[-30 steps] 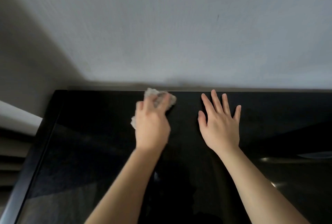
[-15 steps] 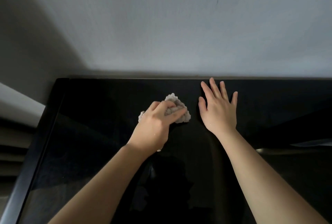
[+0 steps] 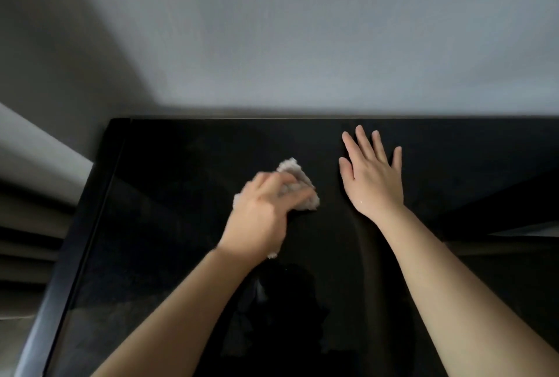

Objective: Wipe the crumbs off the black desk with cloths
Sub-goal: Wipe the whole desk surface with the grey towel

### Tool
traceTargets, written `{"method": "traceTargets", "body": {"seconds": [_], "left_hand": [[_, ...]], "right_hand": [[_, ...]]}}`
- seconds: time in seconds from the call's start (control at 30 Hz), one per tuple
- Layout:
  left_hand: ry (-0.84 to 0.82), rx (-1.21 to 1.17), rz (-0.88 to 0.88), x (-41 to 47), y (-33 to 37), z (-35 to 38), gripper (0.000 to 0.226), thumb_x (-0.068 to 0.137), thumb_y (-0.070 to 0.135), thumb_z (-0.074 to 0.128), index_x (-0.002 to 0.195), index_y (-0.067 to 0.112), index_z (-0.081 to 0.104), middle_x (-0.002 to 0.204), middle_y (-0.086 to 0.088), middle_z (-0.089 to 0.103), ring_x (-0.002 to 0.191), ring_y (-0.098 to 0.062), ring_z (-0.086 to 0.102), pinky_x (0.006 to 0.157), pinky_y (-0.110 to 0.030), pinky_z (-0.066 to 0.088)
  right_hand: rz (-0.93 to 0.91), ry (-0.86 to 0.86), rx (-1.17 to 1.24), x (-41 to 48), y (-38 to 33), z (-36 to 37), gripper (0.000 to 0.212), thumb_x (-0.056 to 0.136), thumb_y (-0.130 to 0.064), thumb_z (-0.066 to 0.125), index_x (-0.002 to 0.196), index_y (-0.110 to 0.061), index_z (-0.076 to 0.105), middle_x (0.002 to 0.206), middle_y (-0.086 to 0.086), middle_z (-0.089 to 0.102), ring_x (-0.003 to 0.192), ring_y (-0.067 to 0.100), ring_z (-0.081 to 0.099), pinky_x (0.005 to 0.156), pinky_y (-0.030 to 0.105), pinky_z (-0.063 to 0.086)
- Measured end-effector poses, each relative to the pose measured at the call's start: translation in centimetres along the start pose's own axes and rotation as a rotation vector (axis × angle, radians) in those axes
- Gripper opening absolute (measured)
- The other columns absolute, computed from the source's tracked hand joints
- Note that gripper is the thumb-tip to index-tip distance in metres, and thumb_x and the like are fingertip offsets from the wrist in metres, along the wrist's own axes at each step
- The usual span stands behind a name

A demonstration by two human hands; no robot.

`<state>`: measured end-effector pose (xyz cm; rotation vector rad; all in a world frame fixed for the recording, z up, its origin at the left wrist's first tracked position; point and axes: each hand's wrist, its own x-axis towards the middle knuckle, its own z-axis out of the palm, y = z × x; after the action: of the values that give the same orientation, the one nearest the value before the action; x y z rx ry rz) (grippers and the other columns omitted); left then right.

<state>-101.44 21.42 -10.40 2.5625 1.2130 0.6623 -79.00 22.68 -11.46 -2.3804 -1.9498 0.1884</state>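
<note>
Your left hand (image 3: 262,213) is curled over a crumpled pale cloth (image 3: 295,168) and grips it against the glossy black desk (image 3: 169,225), roughly midway between the far edge and the near part of the top. The hand is slightly blurred. The cloth bunches out past your fingertips toward the wall (image 3: 302,43), and a small tuft shows by the wrist. Just to its right, not touching it, your right hand (image 3: 373,178) lies palm-down and flat on the desk near the far edge, holding nothing, its fingers (image 3: 361,137) straight and lightly spread. The desk's far edge meets the pale grey wall.
</note>
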Motion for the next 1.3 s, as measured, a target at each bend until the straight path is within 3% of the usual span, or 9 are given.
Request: {"method": "traceTargets", "body": {"seconds": [0.1,0.17,0.3,0.4,0.47,0.63,0.87,1.07,1.3], "left_hand": [[0.117,0.068,-0.272,1.9,-4.0,-0.8,0.049,0.079,0.003,0.044,0.117,0.023,0.068,0.114,-0.012,0.058,0.1,-0.035,0.051,0.083,-0.049,0.049],[0.131,0.053,-0.43,2.9,-4.2,-1.1,0.049,0.084,-0.004,0.047,0.121,0.023,0.066,0.12,-0.01,0.055,0.107,-0.032,0.048,0.088,-0.046,0.049],[0.054,-0.01,-0.14,-0.5,0.6,-0.6,0.048,0.084,0.003,0.042,0.117,0.026,0.069,0.114,-0.004,0.057,0.101,-0.024,0.049,0.078,-0.028,0.039],[0.001,-0.058,-0.01,-3.9,2.3,-0.7,0.047,0.086,0.011,0.036,0.116,0.025,0.07,0.112,-0.003,0.059,0.1,-0.023,0.052,0.08,-0.029,0.042],[0.011,0.004,-0.029,-3.4,1.3,-0.9,0.045,0.086,0.01,0.038,0.116,0.023,0.069,0.112,-0.006,0.059,0.101,-0.028,0.053,0.08,-0.038,0.048],[0.119,0.016,-0.363,-0.9,0.2,-0.5,0.05,0.079,-0.006,0.05,0.116,0.021,0.069,0.113,-0.009,0.059,0.1,-0.031,0.052,0.078,-0.048,0.051],[-0.022,-0.043,0.02,-7.7,4.5,-1.0,0.042,0.086,0.009,0.044,0.117,0.024,0.069,0.112,-0.004,0.06,0.099,-0.025,0.054,0.079,-0.033,0.046],[0.103,0.025,-0.358,-3.6,1.4,-1.0,0.051,0.078,0.002,0.043,0.117,0.023,0.068,0.113,-0.006,0.058,0.098,-0.029,0.052,0.076,-0.045,0.05],[-0.057,-0.042,-0.001,-10.5,6.1,-1.7,0.048,0.084,0.008,0.041,0.117,0.029,0.068,0.114,0.002,0.06,0.098,-0.021,0.053,0.078,-0.023,0.029]], "right_hand": [[-0.007,-0.005,-0.029,-2.0,-0.1,0.4,0.057,0.101,-0.047,0.017,0.155,-0.03,0.011,0.164,-0.001,0.005,0.15,0.025,0.0,0.117,0.057,0.003],[-0.01,-0.012,-0.032,-2.8,-0.3,0.5,0.058,0.1,-0.048,0.016,0.155,-0.029,0.011,0.164,0.001,0.005,0.15,0.027,0.0,0.117,0.058,0.003],[-0.011,-0.015,-0.035,-4.8,-0.8,0.6,0.061,0.098,-0.049,0.016,0.155,-0.028,0.011,0.163,0.004,0.006,0.15,0.03,0.001,0.117,0.06,0.006],[-0.023,-0.018,-0.036,-6.7,-1.3,0.6,0.062,0.097,-0.049,0.017,0.154,-0.027,0.013,0.163,0.006,0.008,0.149,0.032,0.004,0.116,0.06,0.008],[-0.035,-0.011,-0.025,-7.8,-1.5,0.8,0.061,0.098,-0.05,0.018,0.154,-0.026,0.017,0.163,0.006,0.011,0.149,0.032,0.006,0.115,0.06,0.009],[-0.047,0.013,-0.016,-9.8,-1.4,1.2,0.062,0.097,-0.051,0.015,0.152,-0.025,0.025,0.16,0.007,0.021,0.148,0.032,0.014,0.114,0.062,0.015],[-0.06,0.008,-0.029,-11.6,-1.3,1.3,0.061,0.097,-0.05,0.019,0.152,-0.024,0.025,0.161,0.007,0.02,0.148,0.033,0.016,0.114,0.062,0.017],[-0.065,0.014,-0.024,-13.6,-1.1,1.4,0.06,0.099,-0.052,0.018,0.153,-0.026,0.024,0.161,0.004,0.019,0.148,0.03,0.014,0.116,0.058,0.014],[-0.061,0.021,-0.026,-14.0,-1.3,1.4,0.061,0.097,-0.05,0.02,0.153,-0.026,0.026,0.16,0.006,0.022,0.148,0.032,0.017,0.115,0.059,0.016]]}}
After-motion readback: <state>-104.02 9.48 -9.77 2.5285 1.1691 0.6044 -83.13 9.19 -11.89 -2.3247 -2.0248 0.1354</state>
